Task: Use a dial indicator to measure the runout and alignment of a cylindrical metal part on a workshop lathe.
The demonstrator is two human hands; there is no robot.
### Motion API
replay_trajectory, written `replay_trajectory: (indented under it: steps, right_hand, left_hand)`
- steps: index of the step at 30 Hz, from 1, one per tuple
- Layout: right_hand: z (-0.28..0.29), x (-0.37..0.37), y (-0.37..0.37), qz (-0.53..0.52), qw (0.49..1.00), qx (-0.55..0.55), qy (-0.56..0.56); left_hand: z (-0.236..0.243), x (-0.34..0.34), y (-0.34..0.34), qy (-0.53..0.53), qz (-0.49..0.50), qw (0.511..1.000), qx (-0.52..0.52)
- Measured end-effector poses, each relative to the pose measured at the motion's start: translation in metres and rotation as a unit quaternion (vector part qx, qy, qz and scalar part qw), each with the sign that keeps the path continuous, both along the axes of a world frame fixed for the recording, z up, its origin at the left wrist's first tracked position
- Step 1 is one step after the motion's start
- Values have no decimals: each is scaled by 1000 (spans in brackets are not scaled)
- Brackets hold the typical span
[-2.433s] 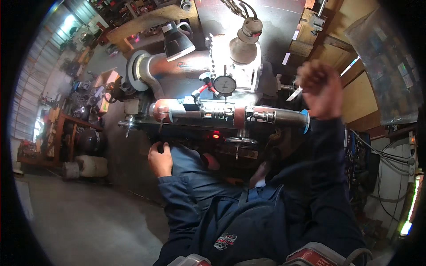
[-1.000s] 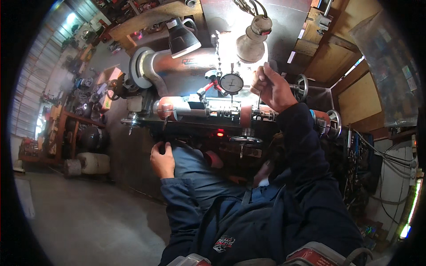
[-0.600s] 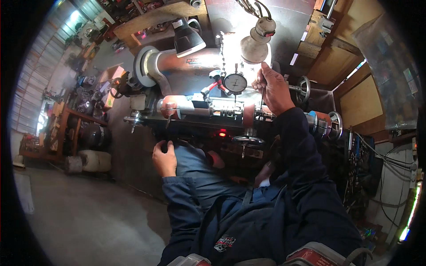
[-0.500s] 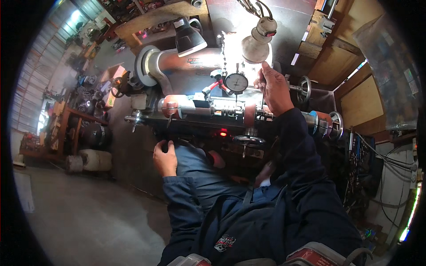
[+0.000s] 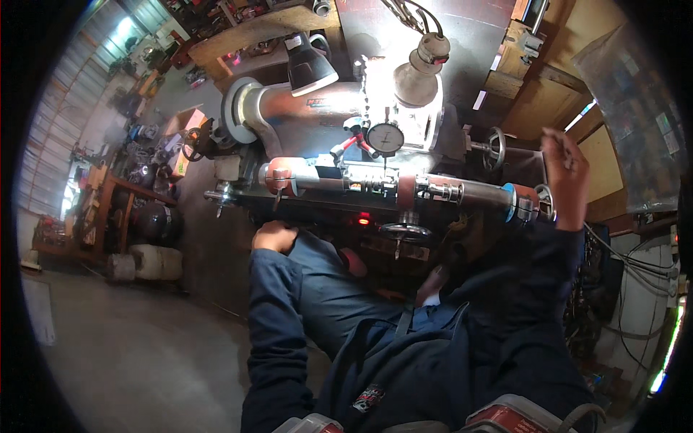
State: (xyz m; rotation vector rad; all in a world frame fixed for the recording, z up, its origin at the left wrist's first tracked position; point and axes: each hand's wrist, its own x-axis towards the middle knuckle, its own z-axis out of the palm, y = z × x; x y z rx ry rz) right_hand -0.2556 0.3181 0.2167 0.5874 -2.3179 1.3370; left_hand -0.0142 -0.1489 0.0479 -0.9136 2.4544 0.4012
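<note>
A grinding machine with a long spindle assembly point(image 5: 469, 192) stretches across the view, held by orange-brown clamps point(image 5: 283, 177). Above the assembly a round white dial gauge point(image 5: 385, 138) sits on a red jointed arm point(image 5: 349, 147), its stem pointing down. My right hand point(image 5: 567, 173) is raised beyond the machine's right end, near the handwheel point(image 5: 546, 202). Its fingers are loosely apart, with nothing visible in them. My left hand point(image 5: 276, 237) lies by my thigh, below the machine's left front edge; its fingers are hidden.
A lit lamp point(image 5: 417, 79) shines over the machine, beside a black lamp head point(image 5: 310, 66). Another handwheel point(image 5: 494, 149) stands at the back right, and a chrome one point(image 5: 406, 232) juts from the front. Cables point(image 5: 628, 252) hang at the right.
My right hand has left the area beside the dial gauge and moved right, past the spindle assembly. My left hand has turned and come slightly upward against the thigh.
</note>
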Motion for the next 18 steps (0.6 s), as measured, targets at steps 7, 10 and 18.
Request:
replay_trajectory:
  steps: [7,10,18]
  right_hand:
    - [-130,-38,215,-46,900,311,-302]
    - [-155,8,196,-27,847,406,-342]
    - [-128,-7,177,-88,987,117,-62]
  left_hand:
    - [-21,-36,-17,-263,-358,896,4]
    - [-33,-48,-13,-297,-368,881,-7]
    - [-95,-59,-43,-277,-169,944,54]
